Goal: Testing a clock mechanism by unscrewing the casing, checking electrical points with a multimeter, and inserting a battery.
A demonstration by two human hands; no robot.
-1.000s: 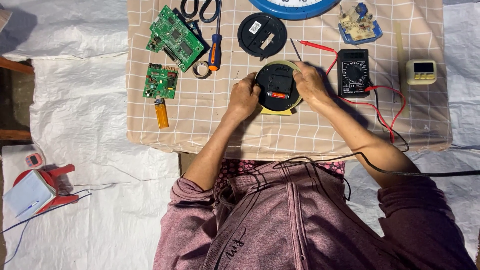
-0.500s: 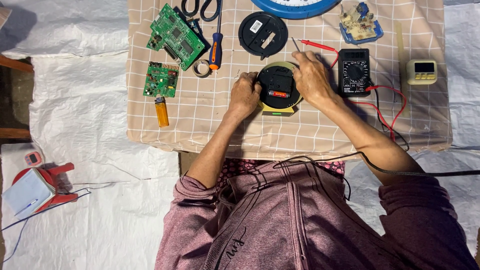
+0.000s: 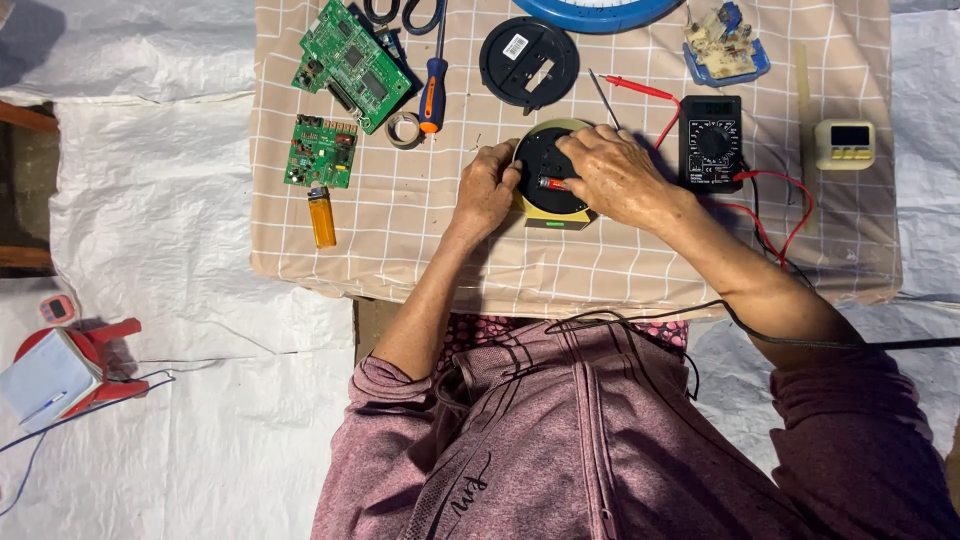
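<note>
A round black device with a yellow body (image 3: 549, 170) lies on the checked cloth (image 3: 420, 230) in front of me. My left hand (image 3: 487, 190) grips its left edge. My right hand (image 3: 615, 175) rests over its right side, fingers touching a small red part (image 3: 553, 184) in its middle. A black multimeter (image 3: 710, 143) sits just right of my right hand, its red probe (image 3: 640, 90) and a thin metal probe (image 3: 603, 98) lying behind the device. A separate round black cover (image 3: 529, 62) lies further back.
Two green circuit boards (image 3: 350, 62) (image 3: 320, 152), an orange lighter (image 3: 322, 216), a tape roll (image 3: 405, 129), an orange-handled screwdriver (image 3: 433, 82) and scissors (image 3: 405, 12) lie at the left. A small white timer (image 3: 845, 145) sits at the right. A red and white device (image 3: 60, 370) stands on the white sheet.
My right hand has shifted left over the round device and its fingers now touch the red part. My left hand stays on the left edge.
</note>
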